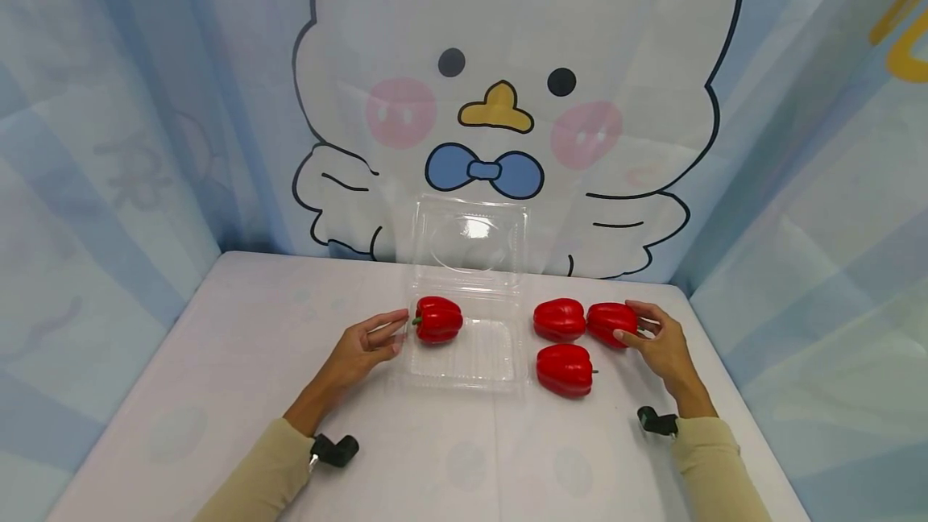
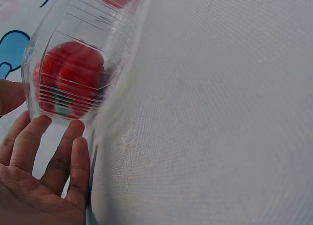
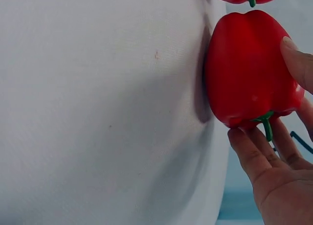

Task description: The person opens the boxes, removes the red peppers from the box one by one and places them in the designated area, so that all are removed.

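A red bell pepper [image 1: 439,321] lies in the left part of a clear plastic clamshell container [image 1: 493,349], its green stem to the left. The container's lid [image 1: 471,236] stands raised at the back. My left hand [image 1: 362,349] is at the container's left wall; in the left wrist view its straight fingertips touch the ribbed plastic [image 2: 63,95]. On the right, my right hand [image 1: 665,353] holds another red bell pepper [image 1: 607,322] between thumb and fingers. In the right wrist view that pepper [image 3: 249,68] rests against the white cloth, stem toward the palm.
Left of the held pepper lies another red bell pepper [image 1: 559,320], with one more pepper [image 1: 565,370] in front of it. White cloth covers the table [image 1: 464,441]. A printed curtain [image 1: 500,22] hangs behind, with curtains at both sides.
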A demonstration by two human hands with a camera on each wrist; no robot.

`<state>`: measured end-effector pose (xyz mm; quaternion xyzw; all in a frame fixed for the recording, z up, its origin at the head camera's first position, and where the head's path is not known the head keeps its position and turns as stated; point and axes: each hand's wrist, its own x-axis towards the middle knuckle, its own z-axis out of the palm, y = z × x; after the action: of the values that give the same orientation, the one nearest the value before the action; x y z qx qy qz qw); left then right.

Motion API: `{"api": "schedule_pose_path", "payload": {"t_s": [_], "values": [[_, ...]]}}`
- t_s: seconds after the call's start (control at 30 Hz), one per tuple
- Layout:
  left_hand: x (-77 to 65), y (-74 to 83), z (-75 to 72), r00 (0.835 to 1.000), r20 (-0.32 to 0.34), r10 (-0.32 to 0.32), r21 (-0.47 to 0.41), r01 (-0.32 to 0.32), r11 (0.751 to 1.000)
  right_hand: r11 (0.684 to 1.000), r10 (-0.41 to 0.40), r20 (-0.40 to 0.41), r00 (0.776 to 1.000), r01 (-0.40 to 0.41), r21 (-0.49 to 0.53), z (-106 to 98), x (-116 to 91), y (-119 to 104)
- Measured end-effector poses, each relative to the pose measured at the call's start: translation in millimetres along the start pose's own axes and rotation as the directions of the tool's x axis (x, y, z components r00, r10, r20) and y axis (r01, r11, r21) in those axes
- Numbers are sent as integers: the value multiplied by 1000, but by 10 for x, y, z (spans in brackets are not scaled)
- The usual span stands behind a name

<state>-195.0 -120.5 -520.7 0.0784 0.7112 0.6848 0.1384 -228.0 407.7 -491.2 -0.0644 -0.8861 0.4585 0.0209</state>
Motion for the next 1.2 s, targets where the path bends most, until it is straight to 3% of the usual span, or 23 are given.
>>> {"api": "schedule_pose_path", "payload": {"t_s": [0.43,0.67,0.93,1.2], "values": [[18,-19,1,1000,3,6,8,-6,1000,998,24,21,999,-23,-51,-25,3,-31],[29,-23,-4,1000,8,14,-8,-14,1000,990,-87,-56,995,80,-119,-85,-111,-311],[17,-11,0,1000,3,10,-3,-10,1000,962,-243,-109,964,225,-156,-46,-223,-656],[9,2,11,1000,2,7,-13,-7,1000,908,-416,-156,896,399,-131,155,-306,-925]]}}
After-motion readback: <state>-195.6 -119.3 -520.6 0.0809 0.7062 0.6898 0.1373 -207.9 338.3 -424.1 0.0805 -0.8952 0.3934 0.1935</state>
